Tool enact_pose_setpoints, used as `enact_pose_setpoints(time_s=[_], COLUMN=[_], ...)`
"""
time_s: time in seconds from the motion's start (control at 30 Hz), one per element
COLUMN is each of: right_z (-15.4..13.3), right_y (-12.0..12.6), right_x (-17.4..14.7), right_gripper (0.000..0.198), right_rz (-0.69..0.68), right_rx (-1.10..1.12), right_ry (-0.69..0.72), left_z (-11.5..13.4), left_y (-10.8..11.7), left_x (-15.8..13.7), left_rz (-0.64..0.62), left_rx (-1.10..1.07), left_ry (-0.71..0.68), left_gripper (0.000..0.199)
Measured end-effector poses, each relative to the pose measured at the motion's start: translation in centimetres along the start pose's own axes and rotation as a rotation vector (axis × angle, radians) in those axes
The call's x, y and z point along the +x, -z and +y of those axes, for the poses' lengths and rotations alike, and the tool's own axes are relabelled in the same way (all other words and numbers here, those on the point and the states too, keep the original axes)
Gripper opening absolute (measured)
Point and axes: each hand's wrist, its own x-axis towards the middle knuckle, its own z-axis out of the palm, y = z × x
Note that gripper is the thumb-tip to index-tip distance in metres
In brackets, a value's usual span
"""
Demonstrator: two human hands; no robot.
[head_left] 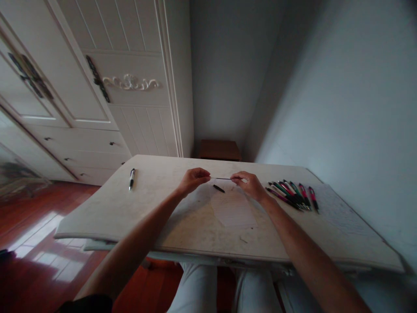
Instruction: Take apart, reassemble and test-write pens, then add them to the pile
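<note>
White wardrobe (117, 95), glossy reddish floor (63, 195)

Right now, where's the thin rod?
In the head view, the thin rod is near the middle, held between the left hand and right hand, just beyond the short black piece.

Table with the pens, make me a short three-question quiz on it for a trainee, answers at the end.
1. True or false: the left hand and right hand both hold the thin stick.
2. Where on the table do the bunched pens lie? A) left B) centre C) right
3. Fill in: a lone ____ lies near the table's left edge.

Key: 1 true; 2 C; 3 pen.
</note>
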Motion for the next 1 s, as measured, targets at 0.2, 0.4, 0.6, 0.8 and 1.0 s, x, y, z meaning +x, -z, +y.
enact_pose_setpoints(time_s=[0.2, 0.4, 0.6, 0.8, 1.0], right_z=[0.2, 0.0, -0.1, -0.1, -0.1], right_y=[-0.3, -0.5, -0.8, -1.0, -1.1], right_x=[0.0, -0.1, -0.1, -0.1, -0.1], right_gripper=[0.015, 0.017, 0.022, 0.031, 0.034], right_rz=[-0.008, 0.069, 0.123, 0.138, 0.136], right_rx=[-0.008, 0.060, 0.144, 0.213, 0.268], right_ry=[0.001, -0.055, -0.136, -0.184, -0.191], left_z=[-0.2, -0.2, 0.0, 0.2, 0.3], left_y=[-0.2, -0.3, -0.5, -0.5, -0.6], left_x=[0.0, -0.1, -0.3, -0.4, -0.3], left_rz=[-0.025, -0.042, -0.074, -0.077, -0.047], left_rx=[0.016, 0.061, 0.118, 0.201, 0.292], left_ry=[-0.002, -0.018, -0.046, -0.081, -0.130], left_gripper=[0.032, 0.031, 0.032, 0.032, 0.027])
